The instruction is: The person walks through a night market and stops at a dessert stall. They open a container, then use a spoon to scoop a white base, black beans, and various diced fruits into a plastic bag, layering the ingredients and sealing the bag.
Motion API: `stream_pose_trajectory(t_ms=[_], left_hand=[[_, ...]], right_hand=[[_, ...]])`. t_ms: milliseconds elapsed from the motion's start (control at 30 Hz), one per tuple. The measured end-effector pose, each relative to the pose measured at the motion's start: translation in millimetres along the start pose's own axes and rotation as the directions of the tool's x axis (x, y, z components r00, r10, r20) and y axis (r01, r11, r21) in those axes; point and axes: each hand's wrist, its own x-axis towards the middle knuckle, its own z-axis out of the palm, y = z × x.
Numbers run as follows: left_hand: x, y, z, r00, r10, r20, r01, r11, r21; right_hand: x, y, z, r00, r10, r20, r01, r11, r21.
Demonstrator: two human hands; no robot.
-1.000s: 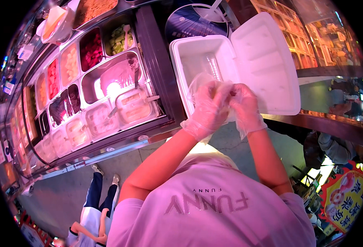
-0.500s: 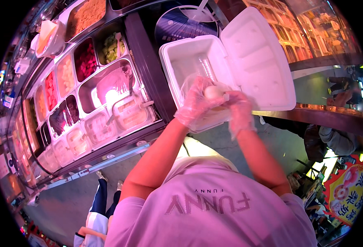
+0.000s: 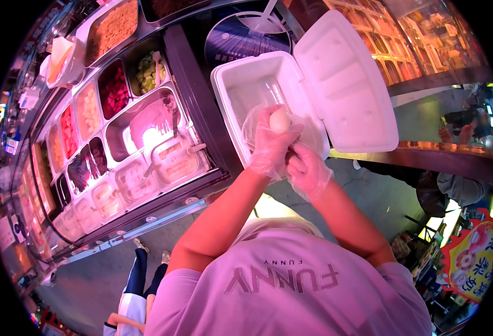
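Holding the pale egg-shaped item (image 3: 279, 120) over the open white foam box (image 3: 246, 89), your gloved left hand (image 3: 270, 147) has its grip pinched around it; your right hand (image 3: 308, 171) is curled just beside. Keep the item above the box, pressure light.

Single head-mounted fisheye view, looking steeply down from close above the wearer's own chest and forearms. The forearms enter from 6 o'clock and meet just above centre, where both gloved hands work close to the lens. A counter of food trays (image 3: 118, 140) curves from 12 to 8 o'clock; an open white foam box (image 3: 313, 84) lies toward 1 o'clock. Straight edges bow near the dark circular rim.
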Motion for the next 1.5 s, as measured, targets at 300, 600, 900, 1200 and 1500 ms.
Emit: stream_pose_trajectory(t_ms=[300,600,900,1200,1500], left_hand=[[32.0,-25.7,-21.8,0.978,0.16,-0.131,-0.098,0.917,0.387],[27.3,-21.6,-16.2,0.999,-0.032,0.018,0.022,0.913,0.408],[32.9,-42.1,-10.8,0.991,0.128,-0.043,-0.081,0.816,0.572],[33.2,-43.3,-20.1,0.926,0.288,0.245,-0.377,0.647,0.663],[45.5,10.0,-3.3,0.93,-0.336,0.148,-0.002,0.399,0.917]], right_hand=[[-40.5,-93.1,-9.2,0.871,0.169,-0.461,-0.133,0.985,0.109],[-16.8,-74.2,1.9,0.884,0.007,-0.467,0.004,1.0,0.023],[15.4,-37.0,2.6,0.92,-0.276,-0.279,0.208,0.945,-0.251],[32.5,-25.2,20.0,0.949,-0.153,-0.275,0.123,0.985,-0.121],[52.9,-46.9,-7.2,0.985,0.033,-0.167,0.015,0.96,0.279]])
